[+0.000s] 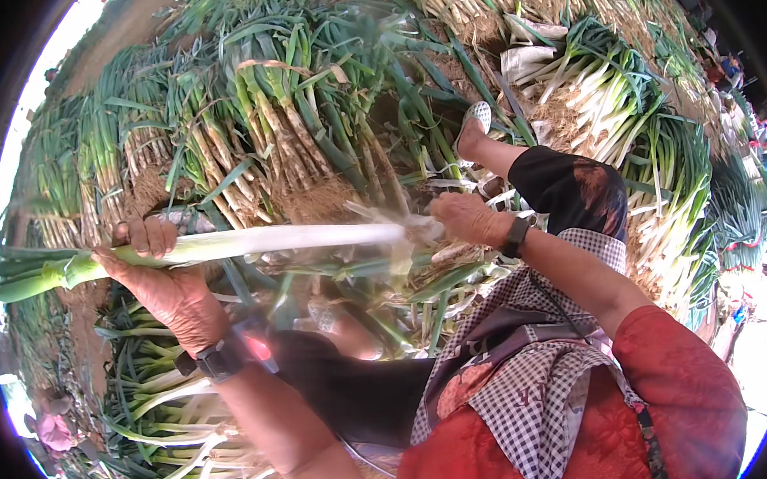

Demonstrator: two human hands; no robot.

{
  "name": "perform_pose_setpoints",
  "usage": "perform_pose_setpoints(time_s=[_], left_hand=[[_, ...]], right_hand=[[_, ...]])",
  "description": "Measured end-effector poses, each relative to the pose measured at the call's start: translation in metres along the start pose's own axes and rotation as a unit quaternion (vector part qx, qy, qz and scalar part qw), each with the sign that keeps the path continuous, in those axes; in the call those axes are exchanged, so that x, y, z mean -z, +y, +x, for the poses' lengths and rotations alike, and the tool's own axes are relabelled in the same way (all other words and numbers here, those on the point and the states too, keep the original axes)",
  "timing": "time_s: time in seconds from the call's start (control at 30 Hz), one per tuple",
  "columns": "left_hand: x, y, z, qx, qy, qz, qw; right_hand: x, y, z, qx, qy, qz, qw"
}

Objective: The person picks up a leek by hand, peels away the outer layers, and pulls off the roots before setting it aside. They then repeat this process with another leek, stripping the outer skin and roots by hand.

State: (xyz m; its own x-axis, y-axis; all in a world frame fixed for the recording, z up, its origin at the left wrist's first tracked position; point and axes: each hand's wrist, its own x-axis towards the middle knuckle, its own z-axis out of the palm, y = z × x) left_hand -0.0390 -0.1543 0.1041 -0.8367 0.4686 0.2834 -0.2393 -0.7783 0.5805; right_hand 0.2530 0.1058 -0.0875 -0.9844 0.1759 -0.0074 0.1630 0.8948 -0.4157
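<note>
A long leek (304,237) lies level across the view, its green leaves at the left and its clean white stem running to the right. My left hand (167,283) is closed around the stalk where green turns to pale, thumb and fingers wrapped on it. At the root end, my right hand (473,218) has its fingers pressed together. Between that hand and the stem is a blurred wisp of roots or loose skin (420,228); I cannot tell which. Some thin, pale skin hangs beneath the stem there.
Bundles of untrimmed leeks (280,132) with soil-covered roots stand ahead. Whitened leeks are piled at the right (607,94) and lower left (175,428). Stripped leaves (447,279) litter the ground between my legs. A checkered apron (534,406) covers my lap.
</note>
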Motion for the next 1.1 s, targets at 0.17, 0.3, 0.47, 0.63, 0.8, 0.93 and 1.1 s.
perform_pose_setpoints(time_s=[0.17,0.3,0.47,0.63,0.8,0.93,1.1], left_hand=[[0.026,0.021,0.001,0.002,0.008,-0.003,1.0],[0.029,0.027,-0.009,-0.05,0.084,0.053,0.994],[0.032,0.02,-0.006,-0.061,0.102,0.026,0.993],[0.04,0.047,-0.01,-0.146,0.219,0.115,0.958],[0.047,0.033,-0.013,-0.156,0.32,0.15,0.922],[0.041,0.023,-0.024,-0.122,0.323,0.178,0.922],[0.037,0.01,-0.022,-0.159,0.203,0.233,0.938]], right_hand=[[-0.003,-0.038,0.014,-0.025,0.021,0.401,0.916],[0.005,-0.088,0.016,-0.049,-0.025,0.716,0.696],[0.002,-0.024,-0.006,-0.039,-0.006,0.157,0.987],[-0.008,0.064,-0.027,-0.095,-0.11,0.067,0.987],[0.055,-0.056,0.032,-0.078,0.16,0.274,0.945],[0.065,-0.095,0.051,0.079,0.121,0.163,0.976],[0.058,-0.131,0.047,0.069,-0.043,0.349,0.933]])
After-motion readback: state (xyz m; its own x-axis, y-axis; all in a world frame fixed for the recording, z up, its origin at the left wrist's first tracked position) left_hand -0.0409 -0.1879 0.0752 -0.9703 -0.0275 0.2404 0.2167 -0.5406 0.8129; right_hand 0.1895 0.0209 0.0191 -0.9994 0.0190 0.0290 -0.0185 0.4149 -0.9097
